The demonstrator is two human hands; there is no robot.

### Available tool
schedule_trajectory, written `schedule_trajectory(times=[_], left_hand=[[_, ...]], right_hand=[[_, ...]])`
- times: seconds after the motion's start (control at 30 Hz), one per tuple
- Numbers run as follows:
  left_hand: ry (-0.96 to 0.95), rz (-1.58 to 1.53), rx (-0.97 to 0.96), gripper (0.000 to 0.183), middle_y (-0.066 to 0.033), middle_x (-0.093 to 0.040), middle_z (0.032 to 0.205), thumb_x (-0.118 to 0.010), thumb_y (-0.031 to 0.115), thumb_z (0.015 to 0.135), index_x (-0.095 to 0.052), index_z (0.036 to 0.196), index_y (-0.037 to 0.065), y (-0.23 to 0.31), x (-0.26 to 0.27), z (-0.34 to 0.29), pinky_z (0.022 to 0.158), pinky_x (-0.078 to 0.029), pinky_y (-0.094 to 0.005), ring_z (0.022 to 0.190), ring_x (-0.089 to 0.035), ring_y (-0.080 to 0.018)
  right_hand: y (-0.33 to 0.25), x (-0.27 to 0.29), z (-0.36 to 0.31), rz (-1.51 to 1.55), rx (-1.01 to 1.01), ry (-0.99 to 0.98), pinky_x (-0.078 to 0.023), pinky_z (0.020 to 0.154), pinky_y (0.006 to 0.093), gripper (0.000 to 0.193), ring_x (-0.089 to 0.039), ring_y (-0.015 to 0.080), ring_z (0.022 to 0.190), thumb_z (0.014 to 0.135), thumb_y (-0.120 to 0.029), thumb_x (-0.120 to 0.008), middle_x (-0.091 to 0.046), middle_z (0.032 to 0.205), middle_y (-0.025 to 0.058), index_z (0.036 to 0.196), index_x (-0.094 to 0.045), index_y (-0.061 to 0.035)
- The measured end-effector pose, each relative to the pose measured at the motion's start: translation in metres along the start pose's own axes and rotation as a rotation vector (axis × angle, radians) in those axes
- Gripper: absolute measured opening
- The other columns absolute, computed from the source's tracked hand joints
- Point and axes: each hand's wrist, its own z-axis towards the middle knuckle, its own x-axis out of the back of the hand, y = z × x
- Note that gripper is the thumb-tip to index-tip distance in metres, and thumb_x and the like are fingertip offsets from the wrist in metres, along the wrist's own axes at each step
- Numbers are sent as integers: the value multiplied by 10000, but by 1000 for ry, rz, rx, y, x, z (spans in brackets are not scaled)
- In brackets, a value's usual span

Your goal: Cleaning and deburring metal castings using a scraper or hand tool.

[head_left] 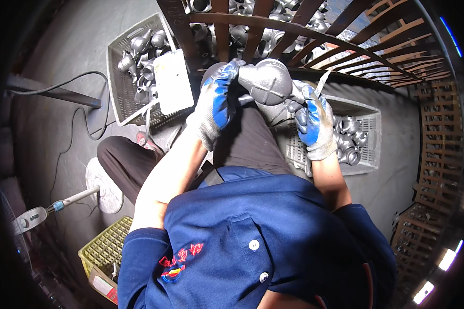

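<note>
A grey bulb-shaped metal casting (pixel 268 82) with narrower ends is held up between my two gloved hands, above my lap. My left hand (pixel 215 105), in a white and blue work glove, is closed around its left end. At the casting's right end is my right hand (pixel 314 123), gloved the same way, with its fingers curled. A thin flat pale strip (pixel 322 84) sticks up from the right hand's grip; whether it is a blade or a file I cannot tell. The fingers hide where strip and casting meet.
A rusty barred metal cage (pixel 294 26) full of castings stands ahead. Grey plastic crates with castings sit at left (pixel 119 105) and right (pixel 371 131); a pale board (pixel 174 82) leans on the left one. Nearby are a pole stand (pixel 77 197), a black cable (pixel 85 129) and a yellow crate (pixel 100 242).
</note>
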Motion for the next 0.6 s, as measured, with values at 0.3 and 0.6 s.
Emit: schedule_trajectory(times=[0.3,0.6], left_hand=[[107,258,-19,257,-54,-617,1059,-479,255,956,-598,1102,80,-4,-9,0,805,-519,-375,941,-601,-161],[21,510,-483,250,-40,-627,793,-608,302,897,-636,883,54,-13,-8,-3,611,-508,-237,693,-603,-96]], right_hand=[[-2,13,3,117,48,-76,-258,362,154,341,-345,12,436,952,-233,-485,-563,718,15,1198,-529,-1],[-1,15,6,126,34,-30,-251,342,163,277,-339,14,412,937,-233,-510,-546,667,-5,1104,-563,-19]])
